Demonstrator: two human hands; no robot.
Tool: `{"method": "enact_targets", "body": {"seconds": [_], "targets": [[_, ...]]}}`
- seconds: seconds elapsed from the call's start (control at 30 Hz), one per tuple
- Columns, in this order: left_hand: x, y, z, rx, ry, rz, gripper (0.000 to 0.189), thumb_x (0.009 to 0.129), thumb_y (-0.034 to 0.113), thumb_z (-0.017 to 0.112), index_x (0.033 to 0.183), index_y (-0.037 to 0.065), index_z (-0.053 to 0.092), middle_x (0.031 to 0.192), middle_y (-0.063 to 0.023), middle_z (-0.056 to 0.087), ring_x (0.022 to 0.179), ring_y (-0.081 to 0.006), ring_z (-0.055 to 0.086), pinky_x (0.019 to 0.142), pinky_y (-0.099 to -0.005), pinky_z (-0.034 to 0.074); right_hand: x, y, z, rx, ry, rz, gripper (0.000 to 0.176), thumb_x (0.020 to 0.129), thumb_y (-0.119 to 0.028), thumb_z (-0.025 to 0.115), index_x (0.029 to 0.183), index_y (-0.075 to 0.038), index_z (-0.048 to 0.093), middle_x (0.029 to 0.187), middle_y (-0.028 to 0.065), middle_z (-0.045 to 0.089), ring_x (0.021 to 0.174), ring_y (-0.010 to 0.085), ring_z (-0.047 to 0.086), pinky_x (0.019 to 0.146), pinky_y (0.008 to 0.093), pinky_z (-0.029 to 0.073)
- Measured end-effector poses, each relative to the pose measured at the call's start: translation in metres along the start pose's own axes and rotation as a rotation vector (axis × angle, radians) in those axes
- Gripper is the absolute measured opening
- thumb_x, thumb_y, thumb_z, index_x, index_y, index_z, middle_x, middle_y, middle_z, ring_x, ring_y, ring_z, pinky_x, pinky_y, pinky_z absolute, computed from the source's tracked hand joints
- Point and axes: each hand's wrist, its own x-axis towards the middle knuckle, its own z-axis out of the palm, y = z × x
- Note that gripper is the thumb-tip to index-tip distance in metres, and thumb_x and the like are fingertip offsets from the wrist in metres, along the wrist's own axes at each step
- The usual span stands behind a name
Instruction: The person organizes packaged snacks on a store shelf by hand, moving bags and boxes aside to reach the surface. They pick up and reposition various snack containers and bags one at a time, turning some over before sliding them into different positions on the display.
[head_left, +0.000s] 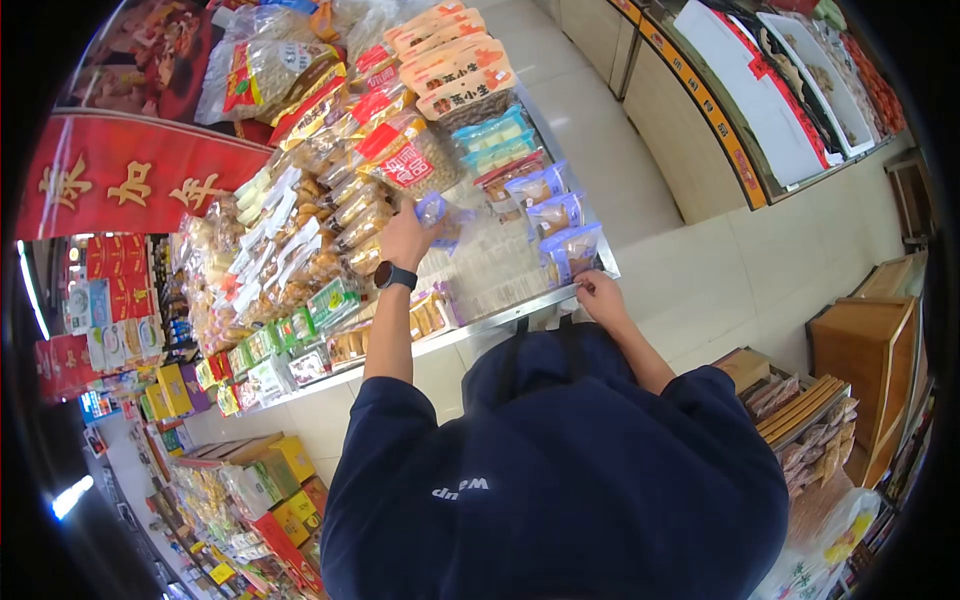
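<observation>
My left hand [405, 238], with a dark watch on the wrist, is closed on a purple-topped clear snack packet [436, 214] above the display table [490, 275]. To its left lie rows of clear bags of brown snacks [350, 215], and a large red-labelled bag of nuts [408, 160] is just beyond it. My right hand [600, 297] rests at the table's metal edge near the corner, its fingers curled together; whether they grip anything is hidden. Close beyond that hand stands a short row of similar purple packets [568, 250].
Blue-and-white packets [495, 138] and orange-topped snack bags [460, 75] sit farther back. A red banner [130, 175] hangs at the left. Another counter [690, 110] with white trays stands across the tiled aisle; a wooden cabinet [860, 350] is at the right.
</observation>
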Motion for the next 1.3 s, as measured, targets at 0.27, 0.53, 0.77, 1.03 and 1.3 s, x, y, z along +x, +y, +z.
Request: {"method": "enact_targets", "body": {"seconds": [0.27, 0.53, 0.77, 1.03, 1.3], "targets": [[-0.056, 0.052, -0.003, -0.079, -0.209, 0.184, 0.06, 0.072, 0.053, 0.083, 0.114, 0.012, 0.071, 0.092, -0.0175, 0.075, 0.087, -0.0373, 0.073, 0.076, -0.0479, 0.057, 0.003, 0.011, -0.003, 0.025, -0.074, 0.008, 0.024, 0.083, -0.009, 0.07, 0.106, -0.002, 0.072, 0.089, 0.0135, 0.07, 0.076, 0.025, 0.07, 0.07, 0.0361, 0.056], [-0.099, 0.013, 0.032, -0.545, -0.085, -0.049, 0.06, 0.077, 0.05, 0.083, 0.118, 0.008, 0.071, 0.097, -0.0189, 0.076, 0.091, -0.0355, 0.073, 0.081, -0.0437, 0.056, 0.001, 0.022, 0.001, 0.133, -0.087, 0.031, 0.019, 0.091, -0.001, 0.066, 0.108, 0.003, 0.069, 0.09, 0.0123, 0.07, 0.075, 0.02, 0.073, 0.068, 0.0311, 0.059], [-0.112, -0.132, 0.048, -1.079, 0.041, -0.388, 0.048, 0.092, 0.039, 0.078, 0.116, -0.002, 0.071, 0.104, -0.0065, 0.075, 0.091, -0.0128, 0.067, 0.082, -0.0307, 0.053, 0.005, 0.019, -0.003, 0.161, -0.134, 0.018, 0.016, 0.092, 0.001, 0.064, 0.107, 0.004, 0.068, 0.088, 0.0102, 0.07, 0.075, 0.018, 0.073, 0.069, 0.0299, 0.058], [-0.094, -0.196, 0.05, -0.851, -0.017, -0.459, 0.048, 0.089, 0.037, 0.08, 0.111, -0.004, 0.071, 0.102, -0.0118, 0.075, 0.09, -0.0196, 0.069, 0.082, -0.035, 0.053, 0.005, 0.012, -0.008, 0.156, -0.172, 0.063, 0.015, 0.093, 0.001, 0.062, 0.106, 0.005, 0.067, 0.088, 0.0082, 0.07, 0.074, 0.0166, 0.072, 0.069, 0.029, 0.057], [-0.082, -0.128, 0.083, -0.189, 0.206, -0.59, 0.102, 0.074, 0.041, 0.082, 0.15, -0.004, 0.031, 0.137, -0.0346, 0.05, 0.121, -0.0506, 0.056, 0.101, -0.0545, 0.051, 0.006, 0.015, -0.005, 0.208, -0.133, 0.099, 0.014, 0.091, 0.001, 0.065, 0.103, 0.006, 0.07, 0.089, 0.011, 0.071, 0.072, 0.0186, 0.074, 0.065, 0.0296, 0.059]]}}
